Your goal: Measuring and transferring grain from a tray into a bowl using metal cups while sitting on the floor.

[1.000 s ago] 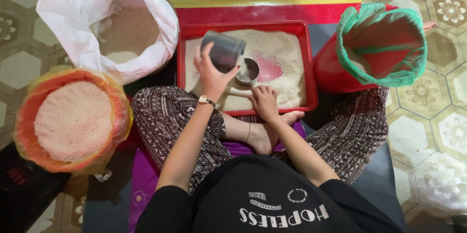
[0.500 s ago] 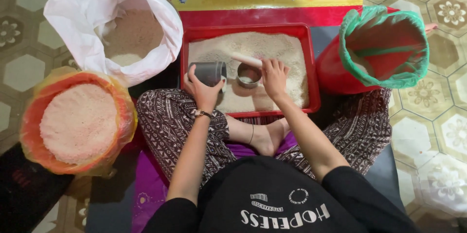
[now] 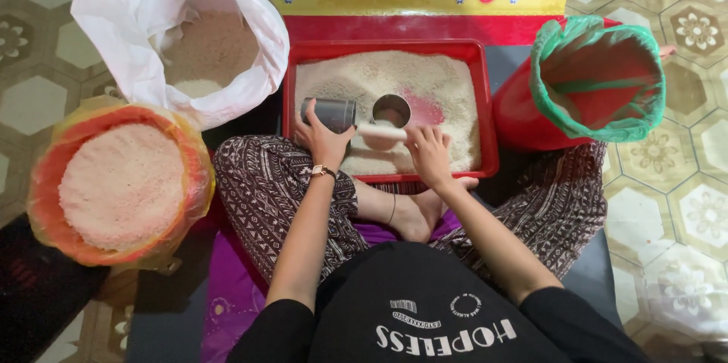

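Rice fills the red tray [image 3: 485,105]; your left hand [image 3: 324,136] has lowered the dark cup [image 3: 329,114] onto its side, fingers clamped round it; your right hand [image 3: 429,152] now grips a pale stick [image 3: 381,132] beside the tin [image 3: 391,110], upright in the grain.

Red tray [image 3: 485,105]: open from above; far half of the grain bed free. Near half occupied by a metal can [image 3: 330,114], a small tin [image 3: 391,111] and both hands. Flanks blocked: white sack [image 3: 250,45] at left, green-lined bucket [image 3: 599,79] at right.
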